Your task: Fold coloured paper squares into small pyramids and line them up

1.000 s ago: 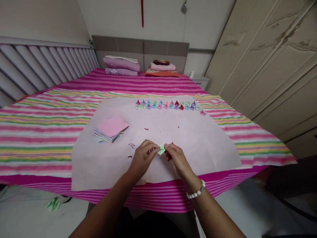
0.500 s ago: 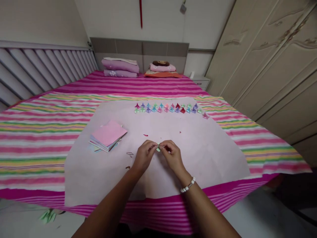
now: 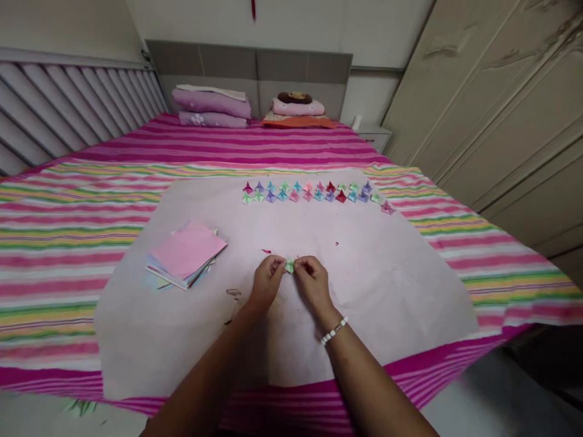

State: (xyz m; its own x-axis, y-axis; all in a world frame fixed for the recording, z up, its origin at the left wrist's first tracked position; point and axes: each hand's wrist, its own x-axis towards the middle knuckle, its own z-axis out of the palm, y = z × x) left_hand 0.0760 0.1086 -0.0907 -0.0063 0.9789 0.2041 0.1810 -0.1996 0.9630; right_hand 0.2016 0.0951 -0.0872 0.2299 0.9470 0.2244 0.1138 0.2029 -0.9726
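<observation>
Between my fingertips is a small light green folded paper piece (image 3: 289,266). My left hand (image 3: 268,280) pinches its left side, and my right hand (image 3: 314,280) pinches its right side. Both hands are closed, close above a large pale sheet (image 3: 382,285) spread on the bed. Beyond them, two rows of small folded paper pieces (image 3: 294,196) in several colours stand near the sheet's far edge. To the left lies a stack of square paper (image 3: 189,250) with a pink sheet on top.
Small reddish scraps (image 3: 266,251) lie on the sheet, and a thin looped item (image 3: 234,293) lies left of my left forearm. A striped bedspread (image 3: 50,267) surrounds the sheet. Folded bedding (image 3: 212,109) sits by the headboard (image 3: 310,67). A wardrobe (image 3: 496,109) stands at right.
The view has tilted down and come slightly closer. My hands still pinch the green paper, which now shows more of its face between the fingertips.
</observation>
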